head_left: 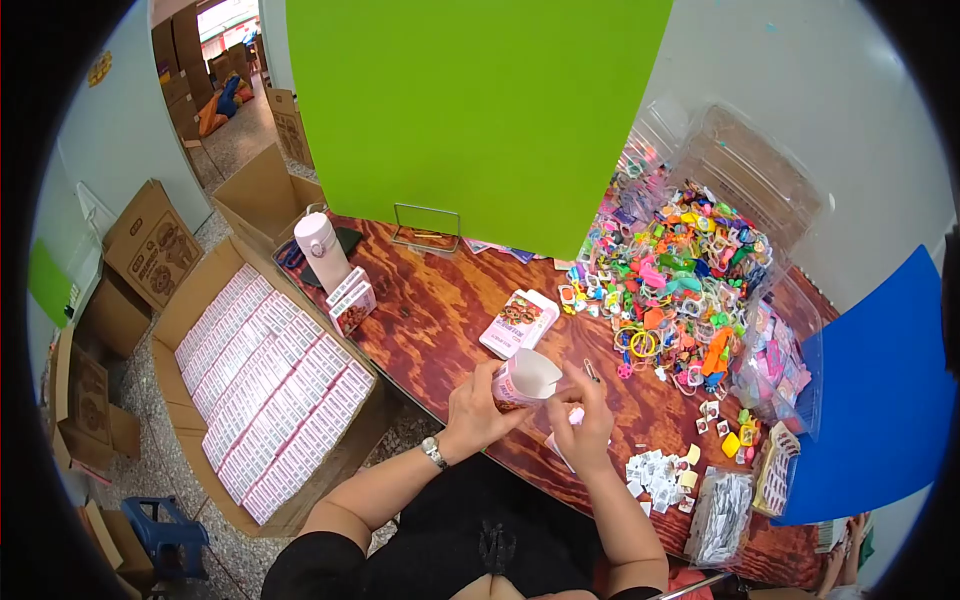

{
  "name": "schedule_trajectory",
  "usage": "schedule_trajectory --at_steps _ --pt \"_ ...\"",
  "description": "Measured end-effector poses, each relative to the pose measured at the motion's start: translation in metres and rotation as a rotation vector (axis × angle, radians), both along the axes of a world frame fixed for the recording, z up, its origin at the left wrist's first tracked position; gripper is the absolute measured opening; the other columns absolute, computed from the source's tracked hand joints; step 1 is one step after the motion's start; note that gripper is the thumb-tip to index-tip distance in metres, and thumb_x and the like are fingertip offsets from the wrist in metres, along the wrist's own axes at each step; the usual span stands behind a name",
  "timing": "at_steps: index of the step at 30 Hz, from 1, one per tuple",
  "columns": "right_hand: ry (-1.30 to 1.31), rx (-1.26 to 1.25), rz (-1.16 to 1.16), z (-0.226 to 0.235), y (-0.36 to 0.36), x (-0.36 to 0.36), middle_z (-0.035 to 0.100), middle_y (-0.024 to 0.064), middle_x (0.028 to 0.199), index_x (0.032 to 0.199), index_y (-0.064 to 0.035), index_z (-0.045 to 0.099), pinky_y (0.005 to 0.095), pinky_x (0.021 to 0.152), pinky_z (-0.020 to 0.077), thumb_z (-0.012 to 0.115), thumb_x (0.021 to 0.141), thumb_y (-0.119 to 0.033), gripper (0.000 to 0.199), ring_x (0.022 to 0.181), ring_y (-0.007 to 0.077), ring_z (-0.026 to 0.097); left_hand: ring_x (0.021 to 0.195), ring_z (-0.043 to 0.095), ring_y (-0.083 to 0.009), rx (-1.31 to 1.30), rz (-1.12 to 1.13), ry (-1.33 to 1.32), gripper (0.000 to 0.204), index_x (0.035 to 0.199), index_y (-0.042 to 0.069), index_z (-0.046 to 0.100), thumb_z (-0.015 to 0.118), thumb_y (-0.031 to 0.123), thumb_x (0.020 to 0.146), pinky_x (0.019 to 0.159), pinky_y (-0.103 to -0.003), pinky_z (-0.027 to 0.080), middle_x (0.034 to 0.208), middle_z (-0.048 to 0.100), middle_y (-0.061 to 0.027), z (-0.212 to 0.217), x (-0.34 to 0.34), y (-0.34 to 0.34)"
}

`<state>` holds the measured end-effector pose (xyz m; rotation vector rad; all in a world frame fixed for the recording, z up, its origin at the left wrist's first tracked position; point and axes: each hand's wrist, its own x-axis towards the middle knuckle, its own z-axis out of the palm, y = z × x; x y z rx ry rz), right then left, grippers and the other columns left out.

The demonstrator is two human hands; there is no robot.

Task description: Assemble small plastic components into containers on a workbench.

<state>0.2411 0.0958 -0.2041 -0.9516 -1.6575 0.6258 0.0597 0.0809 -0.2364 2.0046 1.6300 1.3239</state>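
We see the left hand (pixel 472 408) wrapped around a small pink box (pixel 524 380), held upright above the near edge of the wooden table (pixel 440 310), its white top flap open. The right hand (pixel 586 425) is just beside the box mouth, fingers pinched on a tiny item too small to tell; a pink piece (pixel 572 417) shows under that hand. A wristwatch (pixel 434 452) sits on the left wrist.

Further out: a flat stack of matching pink boxes (pixel 518 322) lies mid-table. Right of it a big heap of colourful plastic trinkets (pixel 675 275) spills from clear bags. Small white packets (pixel 655 472) lie near the right forearm, a clear bag of white pieces (pixel 722 515) just past them. A white tumbler (pixel 322 250) stands at the left table end with two small boxes (pixel 351 300) beside it. On the floor left, an open carton (pixel 265 385) is packed with rows of boxes. A green panel (pixel 480 110) stands behind the table, a blue sheet (pixel 880 400) at right.
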Motion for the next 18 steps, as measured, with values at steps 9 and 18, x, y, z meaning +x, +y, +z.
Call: schedule_trajectory --at_steps 9,18 --pt "-0.163 0.147 0.083 -0.007 -0.009 -0.003 0.067 0.0175 0.109 0.110 -0.0032 0.072 0.0371 0.073 0.0555 0.075 0.087 -0.005 0.024 0.087 0.0297 0.069 0.107 0.068 -0.0367 0.165 -0.176 -0.139 0.082 0.137 0.007 0.044 0.090 0.018 0.069 0.083 -0.042 0.059 0.122 0.063 -0.0205 -0.002 0.001 -0.004" --pt "-0.258 0.197 0.035 0.002 -0.018 -0.004 0.066 0.0141 0.088 0.110 -0.0008 0.071 0.0347 0.067 0.0512 0.070 0.089 0.002 0.021 0.076 0.0281 0.066 0.118 0.059 -0.0427 0.151 -0.261 -0.031 0.079 0.136 0.009 0.041 0.086 0.018 0.072 0.091 -0.046 0.055 0.132 0.055 -0.0239 -0.001 0.002 -0.004"
